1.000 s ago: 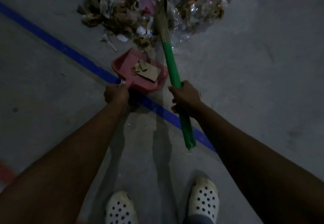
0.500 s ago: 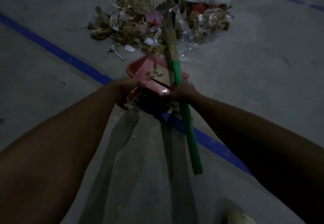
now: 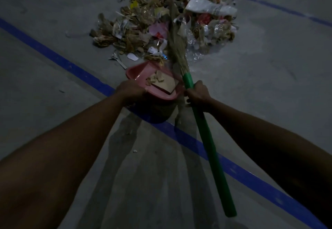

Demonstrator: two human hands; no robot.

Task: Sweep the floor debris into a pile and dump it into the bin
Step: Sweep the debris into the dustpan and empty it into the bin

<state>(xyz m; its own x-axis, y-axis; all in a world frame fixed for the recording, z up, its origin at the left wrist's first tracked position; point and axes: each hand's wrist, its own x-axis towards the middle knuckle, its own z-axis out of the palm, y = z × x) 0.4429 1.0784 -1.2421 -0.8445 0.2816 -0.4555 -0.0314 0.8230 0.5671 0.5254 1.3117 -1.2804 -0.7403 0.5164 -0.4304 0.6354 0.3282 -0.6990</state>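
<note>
Head view. Left hand point(image 3: 132, 90) is gripping pink dustpan point(image 3: 140, 71), hovering just beside debris pile point(image 3: 142, 26), scraps point(image 3: 161, 82) lying inside. Right hand point(image 3: 197, 94) is clasping green broom point(image 3: 209, 140), bristles point(image 3: 177, 49) lying on the pile. Risk: a tilting pan could be spilling scraps back. Bin is not showing.

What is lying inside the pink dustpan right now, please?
Inside the pink dustpan lie a flat cardboard piece and a few brown scraps. The left hand covers its handle and near left corner, so anything there is hidden.
</note>
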